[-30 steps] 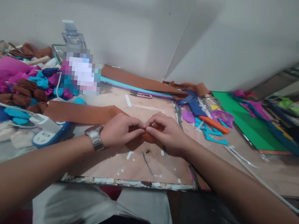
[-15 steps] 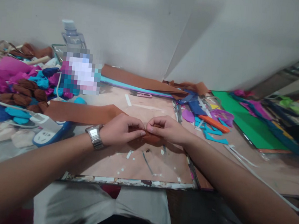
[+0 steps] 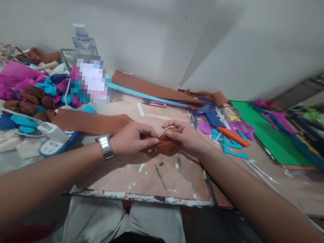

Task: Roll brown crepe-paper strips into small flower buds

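Both hands meet over the work board [image 3: 133, 176], on a folded, gathered piece of brown fabric [image 3: 167, 146]. My left hand [image 3: 133, 138], with a metal watch at the wrist, pinches the fabric's left end between thumb and fingertips. My right hand [image 3: 187, 138] has its thumb and curled fingers on the other end, with the index finger raised a little. A long brown fabric strip [image 3: 93, 122] runs leftward from behind my left hand; whether it joins the gathered piece is hidden.
Brown and coloured strips [image 3: 153, 89] lie along the wall. To the left are a bottle [image 3: 85, 43], bunched fabric pieces [image 3: 32, 99] and a power strip [image 3: 58, 144] with a plug. An orange cutter [image 3: 233, 136], scraps and a green sheet [image 3: 260, 127] lie right.
My right fingers have spread and lifted slightly from their tight pinch. More of the gathered brown fabric shows between the hands. The whole view has shifted a little.
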